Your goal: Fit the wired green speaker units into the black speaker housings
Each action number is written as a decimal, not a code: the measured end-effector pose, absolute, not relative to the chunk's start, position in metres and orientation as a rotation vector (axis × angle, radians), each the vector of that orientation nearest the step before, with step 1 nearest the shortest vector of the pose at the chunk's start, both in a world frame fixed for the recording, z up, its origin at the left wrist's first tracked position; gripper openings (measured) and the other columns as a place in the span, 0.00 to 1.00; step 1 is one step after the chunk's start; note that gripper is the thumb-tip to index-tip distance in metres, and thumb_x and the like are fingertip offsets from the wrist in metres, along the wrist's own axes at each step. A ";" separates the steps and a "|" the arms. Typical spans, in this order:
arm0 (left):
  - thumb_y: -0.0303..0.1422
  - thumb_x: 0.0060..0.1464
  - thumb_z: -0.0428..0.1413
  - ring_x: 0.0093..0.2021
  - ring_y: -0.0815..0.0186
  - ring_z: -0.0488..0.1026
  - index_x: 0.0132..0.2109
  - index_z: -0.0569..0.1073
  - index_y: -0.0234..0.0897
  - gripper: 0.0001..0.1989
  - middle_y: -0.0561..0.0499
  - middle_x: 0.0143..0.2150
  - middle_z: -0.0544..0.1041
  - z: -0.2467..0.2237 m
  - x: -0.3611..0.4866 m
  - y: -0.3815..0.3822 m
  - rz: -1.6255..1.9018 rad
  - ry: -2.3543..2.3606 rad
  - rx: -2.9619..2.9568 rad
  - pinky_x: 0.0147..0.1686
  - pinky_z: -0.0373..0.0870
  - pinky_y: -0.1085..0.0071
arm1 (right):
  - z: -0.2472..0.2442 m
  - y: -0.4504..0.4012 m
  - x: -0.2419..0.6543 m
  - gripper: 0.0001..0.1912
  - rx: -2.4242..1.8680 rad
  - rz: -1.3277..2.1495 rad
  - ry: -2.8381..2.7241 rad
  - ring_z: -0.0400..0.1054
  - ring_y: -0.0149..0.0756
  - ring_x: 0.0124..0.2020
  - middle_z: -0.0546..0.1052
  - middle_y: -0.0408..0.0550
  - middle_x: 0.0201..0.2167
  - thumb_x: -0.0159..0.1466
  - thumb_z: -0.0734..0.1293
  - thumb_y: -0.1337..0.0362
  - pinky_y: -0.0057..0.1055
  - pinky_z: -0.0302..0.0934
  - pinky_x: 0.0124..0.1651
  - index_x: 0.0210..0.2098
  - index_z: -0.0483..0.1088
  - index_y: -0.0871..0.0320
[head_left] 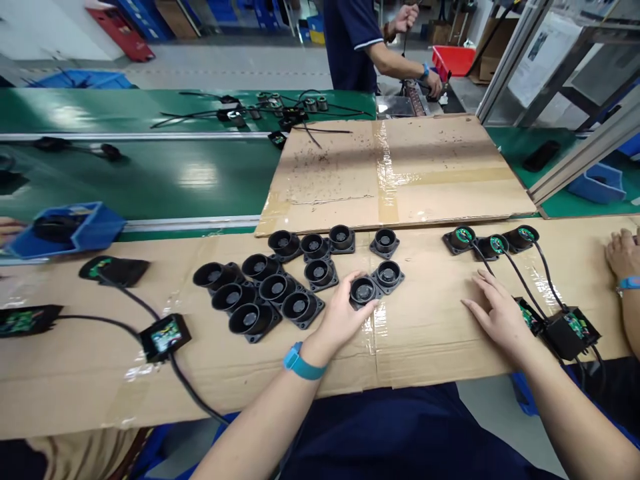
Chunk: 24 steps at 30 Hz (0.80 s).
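Note:
My left hand [344, 315], with a teal band at the wrist, has its thumb and fingers around a black round housing [363, 291] with a square flange. A second black housing [389, 275] touches it on the right, and a single one [385, 243] stands just behind. Several more black housings [276, 288] sit in a cluster to the left, openings up. My right hand [497, 312] rests open, fingers spread, on the cardboard beside black cables [520, 277]. These cables run from housings with green circuit boards [495, 245] to black boxes with boards [570, 333].
Cardboard [425, 353] covers the bench. At left lie a cabled box [166, 337] and a blue bin [70, 230]. A raised cardboard sheet [435, 160] lies beyond, next to a green conveyor [200, 177]. A co-worker's hand [625, 253] rests at right; another person [355, 47] stands behind.

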<state>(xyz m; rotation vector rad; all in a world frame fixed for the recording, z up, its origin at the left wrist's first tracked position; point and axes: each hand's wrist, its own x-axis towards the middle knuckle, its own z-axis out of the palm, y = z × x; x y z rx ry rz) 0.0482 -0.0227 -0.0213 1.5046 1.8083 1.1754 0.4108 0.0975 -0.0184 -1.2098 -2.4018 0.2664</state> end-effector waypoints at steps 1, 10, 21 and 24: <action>0.34 0.55 0.63 0.61 0.55 0.71 0.61 0.64 0.39 0.29 0.42 0.60 0.73 -0.021 0.048 -0.023 1.183 1.813 1.516 0.63 0.67 0.54 | -0.021 0.104 0.412 0.24 -1.193 0.252 -2.395 0.61 0.50 0.67 0.66 0.63 0.64 0.70 0.65 0.55 0.49 0.58 0.69 0.61 0.67 0.61; 0.37 0.58 0.61 0.59 0.52 0.71 0.61 0.64 0.39 0.26 0.42 0.59 0.73 -0.032 0.037 -0.020 1.242 1.944 1.547 0.61 0.68 0.51 | -0.017 0.139 0.403 0.17 -1.195 0.308 -2.234 0.75 0.47 0.48 0.79 0.56 0.46 0.67 0.68 0.53 0.49 0.71 0.54 0.48 0.76 0.58; 0.36 0.59 0.59 0.60 0.51 0.71 0.60 0.63 0.38 0.25 0.39 0.58 0.72 -0.035 0.027 -0.009 1.320 1.955 1.603 0.60 0.69 0.49 | 0.024 0.147 0.262 0.18 -1.085 0.821 -2.024 0.72 0.37 0.37 0.79 0.54 0.43 0.66 0.68 0.55 0.38 0.71 0.44 0.51 0.75 0.59; 0.35 0.60 0.58 0.60 0.51 0.71 0.60 0.62 0.38 0.24 0.39 0.59 0.71 -0.039 0.026 -0.007 1.359 1.930 1.616 0.60 0.70 0.49 | 0.028 0.161 0.230 0.20 -1.055 0.854 -2.054 0.73 0.38 0.39 0.80 0.53 0.41 0.65 0.69 0.55 0.39 0.70 0.47 0.52 0.75 0.60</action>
